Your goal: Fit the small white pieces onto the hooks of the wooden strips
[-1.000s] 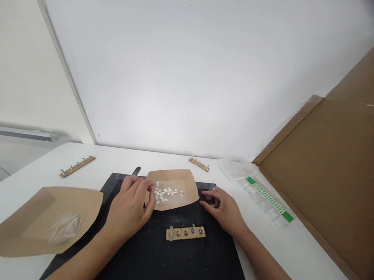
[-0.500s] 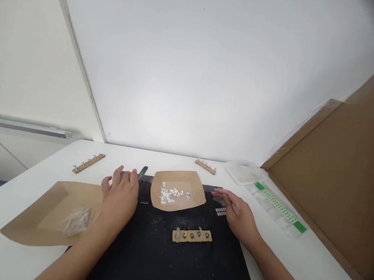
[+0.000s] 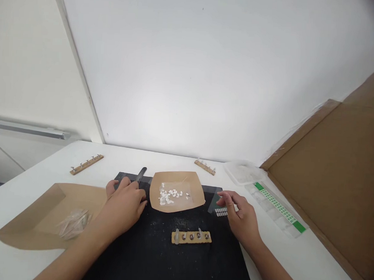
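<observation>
My left hand [image 3: 124,205] is low over the black mat [image 3: 157,258], left of a brown paper tray. Its thumb and index finger come together at the mat; whatever lies between them is hidden. My right hand [image 3: 244,216] hovers at the mat's right side, fingers loosely curled and apart, holding nothing I can see. Beside its fingertips lies a small strip of pale oval tabs [image 3: 221,211]. White bits [image 3: 172,193] lie on a clear sheet inside the paper tray [image 3: 179,175]. Nearer me sits a wooden stand [image 3: 191,237] with small metal posts, two bearing clear nail tips.
A larger paper tray [image 3: 44,208] with a clear plastic bag [image 3: 74,224] is at left. A black-handled tool [image 3: 141,174] lies at the mat's back edge. Two more stands [image 3: 86,164] are behind. Clear packaging with a green strip [image 3: 278,206] and a cardboard panel [image 3: 330,187] are right.
My left hand has lowered and moved right, its thumb and index finger closing over a small clear piece's spot. My right hand's fingers have curled slightly.
</observation>
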`<state>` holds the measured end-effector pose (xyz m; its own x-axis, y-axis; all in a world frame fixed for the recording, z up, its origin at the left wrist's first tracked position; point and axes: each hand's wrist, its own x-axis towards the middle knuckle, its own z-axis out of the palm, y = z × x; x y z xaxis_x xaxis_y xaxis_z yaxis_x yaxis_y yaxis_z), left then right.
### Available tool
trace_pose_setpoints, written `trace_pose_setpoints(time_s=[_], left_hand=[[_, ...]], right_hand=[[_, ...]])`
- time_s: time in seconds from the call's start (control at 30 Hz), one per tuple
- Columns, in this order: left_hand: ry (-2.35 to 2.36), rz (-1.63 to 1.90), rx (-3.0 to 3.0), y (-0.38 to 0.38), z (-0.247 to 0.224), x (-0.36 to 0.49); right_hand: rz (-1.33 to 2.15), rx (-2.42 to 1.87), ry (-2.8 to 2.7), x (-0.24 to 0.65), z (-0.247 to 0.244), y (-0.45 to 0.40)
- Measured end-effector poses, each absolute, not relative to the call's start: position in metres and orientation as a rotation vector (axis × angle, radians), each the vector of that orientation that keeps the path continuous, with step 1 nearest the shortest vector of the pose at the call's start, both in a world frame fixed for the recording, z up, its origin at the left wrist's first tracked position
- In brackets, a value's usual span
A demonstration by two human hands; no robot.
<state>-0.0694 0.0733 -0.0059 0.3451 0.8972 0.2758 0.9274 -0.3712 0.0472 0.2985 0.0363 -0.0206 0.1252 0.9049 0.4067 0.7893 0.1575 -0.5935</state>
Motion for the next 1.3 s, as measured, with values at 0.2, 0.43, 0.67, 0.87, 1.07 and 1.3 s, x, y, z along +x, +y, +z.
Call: trace_pose_setpoints(time_s=[0.2,0.43,0.67,0.87,1.07,1.3], left_hand=[[-1.817,-0.338,-2.545,0.078,-0.004,-0.074],[-1.923,-0.283,-2.561,0.083,-0.005,-0.073],[-2.027,-0.424,-2.408,0.084,0.006,-0.074],[-1.986,-1.226,-2.660,0.075,0.022,-0.052],[-1.868,-2.384,-2.823,0.060,0.023,-0.028],[-1.850,-2.785,-2.752,0.055,0.020,-0.023]], right_hand=[[0.219,-1.600,-1.569,0.296,-0.019,0.033],[0.250,-1.488,-1.685,0.291,-0.020,0.031],[0.263,-1.414,-1.610,0.282,-0.016,0.026],[0.361,-1.331,-1.627,0.246,0.013,0.017],[0.774,-1.238,-1.699,0.172,0.060,0.015],[1.211,-1.092,-1.449,0.150,0.064,0.043]])
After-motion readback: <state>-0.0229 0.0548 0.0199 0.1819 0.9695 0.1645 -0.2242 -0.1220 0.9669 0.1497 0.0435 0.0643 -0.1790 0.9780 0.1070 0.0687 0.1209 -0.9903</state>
